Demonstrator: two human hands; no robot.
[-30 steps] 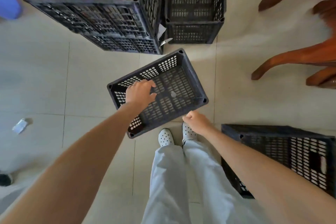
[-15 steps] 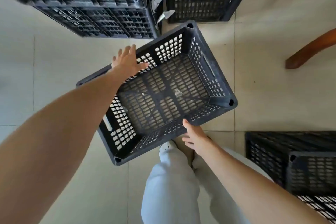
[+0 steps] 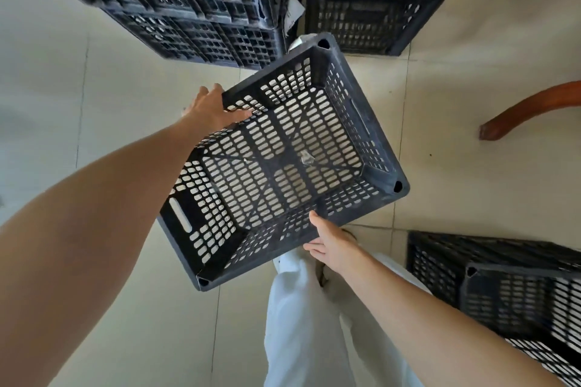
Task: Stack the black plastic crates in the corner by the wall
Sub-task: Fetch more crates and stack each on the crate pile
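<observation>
A person holds a black crate (image 3: 283, 166) w/ both hands above a tiled floor (image 3: 94, 88), open side up & turned diagonally to the tile lines, its near edge over the person's white trousers (image 3: 301, 324). The left hand (image 3: 217, 110) grips the far long rim, thumb hooked inside the wall & fingers over the outside. The right hand (image 3: 330, 245) presses on the outer face of the near long wall, thumb laid up along it, fingers fairly straight. A pale scrap (image 3: 306, 160) lies on the crate's slotted bottom. Just beyond its far corner stand a wide stack (image 3: 188, 9) of black crates at upper left & a narrower stack (image 3: 374, 9) at upper right, w/ a white label (image 3: 294, 16) in the gap btwn them. Loose crates (image 3: 503, 292) sit on the floor at lower right. Curved wooden furniture legs (image 3: 528, 110) show at right.
</observation>
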